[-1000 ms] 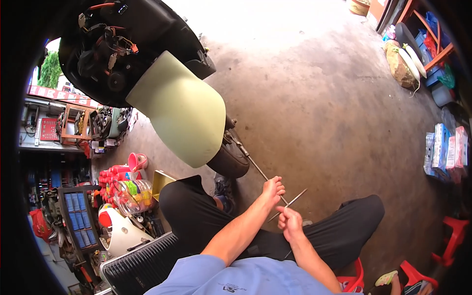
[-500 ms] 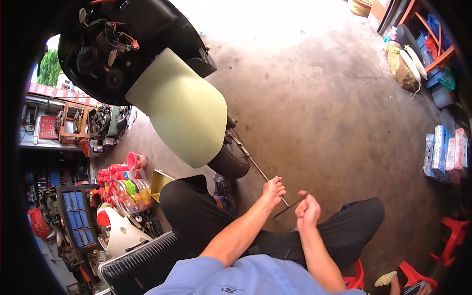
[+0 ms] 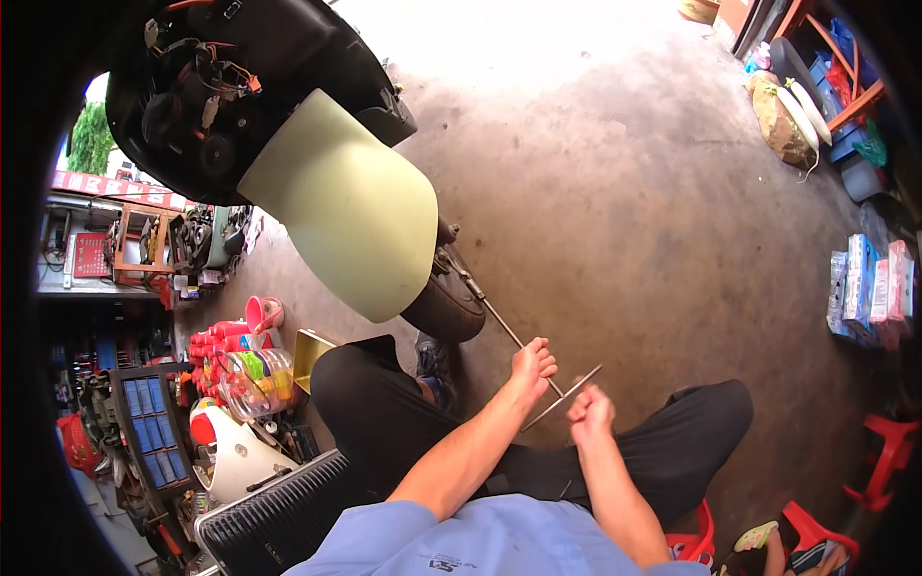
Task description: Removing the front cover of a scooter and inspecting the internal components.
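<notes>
**A:** ok so where are your hands at right now?

**B:** Your left hand (image 3: pixel 531 362) is curled around the long metal rod (image 3: pixel 499 320), fingers closed on the shaft near its outer end. The rod runs from your fist up and to the left, straight to the hub of the scooter's front wheel (image 3: pixel 445 305), under that pale green fender (image 3: pixel 351 202).

**A:** and the other one?

**B:** Your right hand (image 3: pixel 591 411) is balled into a fist just beside the left, a bit lower and to the right. A thin metal bar (image 3: pixel 562 397) crosses the rod's end at a slant, sticking out past both hands. Whether your right fist actually has hold of it, I can't tell; the bar passes right next to the knuckles.

**A:** what's around you?

**B:** You're sitting low on the concrete floor (image 3: pixel 624 192), black trousers, knees spread, the wheel just ahead of your left knee. Off to your left there's a clear jar of colourful bits (image 3: pixel 252 377) and a pink cup (image 3: pixel 261 313). A red stool (image 3: pixel 888 451) sits well apart on your right.
</notes>
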Motion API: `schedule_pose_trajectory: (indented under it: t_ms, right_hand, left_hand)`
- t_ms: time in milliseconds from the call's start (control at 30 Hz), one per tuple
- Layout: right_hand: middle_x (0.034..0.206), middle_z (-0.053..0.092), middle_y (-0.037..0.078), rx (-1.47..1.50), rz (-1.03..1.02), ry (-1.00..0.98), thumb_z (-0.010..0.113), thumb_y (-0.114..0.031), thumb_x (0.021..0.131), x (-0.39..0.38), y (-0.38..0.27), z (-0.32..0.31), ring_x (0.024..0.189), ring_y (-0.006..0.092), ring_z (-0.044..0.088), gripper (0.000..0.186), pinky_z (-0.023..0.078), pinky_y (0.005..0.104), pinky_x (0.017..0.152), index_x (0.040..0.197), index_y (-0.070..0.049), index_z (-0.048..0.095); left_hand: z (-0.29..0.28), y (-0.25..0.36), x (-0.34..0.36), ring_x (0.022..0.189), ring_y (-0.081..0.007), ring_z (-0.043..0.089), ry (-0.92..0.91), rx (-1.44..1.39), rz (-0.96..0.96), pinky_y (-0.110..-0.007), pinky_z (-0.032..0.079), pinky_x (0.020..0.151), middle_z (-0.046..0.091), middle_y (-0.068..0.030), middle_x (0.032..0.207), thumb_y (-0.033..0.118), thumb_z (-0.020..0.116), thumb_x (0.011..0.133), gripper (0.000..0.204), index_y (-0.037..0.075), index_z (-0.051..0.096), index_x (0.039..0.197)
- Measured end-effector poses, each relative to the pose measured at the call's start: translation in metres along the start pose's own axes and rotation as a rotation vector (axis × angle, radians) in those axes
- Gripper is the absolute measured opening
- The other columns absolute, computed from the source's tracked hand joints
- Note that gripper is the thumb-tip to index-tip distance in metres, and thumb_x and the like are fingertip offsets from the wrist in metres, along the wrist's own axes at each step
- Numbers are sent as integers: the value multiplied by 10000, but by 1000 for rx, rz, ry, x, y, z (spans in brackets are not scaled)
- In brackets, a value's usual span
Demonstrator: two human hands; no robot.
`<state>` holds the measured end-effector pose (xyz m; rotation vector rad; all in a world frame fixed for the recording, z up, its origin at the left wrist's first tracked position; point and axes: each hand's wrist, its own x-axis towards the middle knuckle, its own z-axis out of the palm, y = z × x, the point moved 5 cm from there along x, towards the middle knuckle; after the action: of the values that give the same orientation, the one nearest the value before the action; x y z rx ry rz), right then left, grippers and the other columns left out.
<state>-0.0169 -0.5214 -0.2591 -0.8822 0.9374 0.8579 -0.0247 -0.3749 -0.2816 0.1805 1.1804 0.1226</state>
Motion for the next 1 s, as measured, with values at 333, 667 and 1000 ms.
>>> schedule_pose_trajectory:
  t_ms: [333, 667, 1000]
  right_hand:
    - [494, 348, -56, -162, -245, -110, 448, -154, 896, -35, -14, 30, 373, 74, 281, 214, 217, 233, 368, 885, -10, 606]
    - [492, 348, -46, -378, -105, -207, 407, -146, 913, -62, 10, 36, 378, 84, 303, 265, 241, 230, 373, 925, 37, 598]
    - [488, 363, -42, -267, 120, -64, 443, -141, 900, -45, 35, 7, 367, 77, 321, 243, 233, 255, 346, 897, 36, 608]
  left_hand:
    - [1, 11, 7, 376, -74, 185, -6, 15, 8, -237, 144, 339, 232, 57, 493, 163, 425, 946, 106, 74, 447, 891]
    - [4, 15, 8, 382, -76, 189, -8, -1, 20, -233, 155, 344, 231, 56, 499, 170, 422, 950, 112, 69, 444, 904]
    - [17, 9, 4, 379, -76, 181, -32, -47, 28, -236, 147, 346, 231, 53, 498, 177, 425, 955, 128, 68, 448, 892]
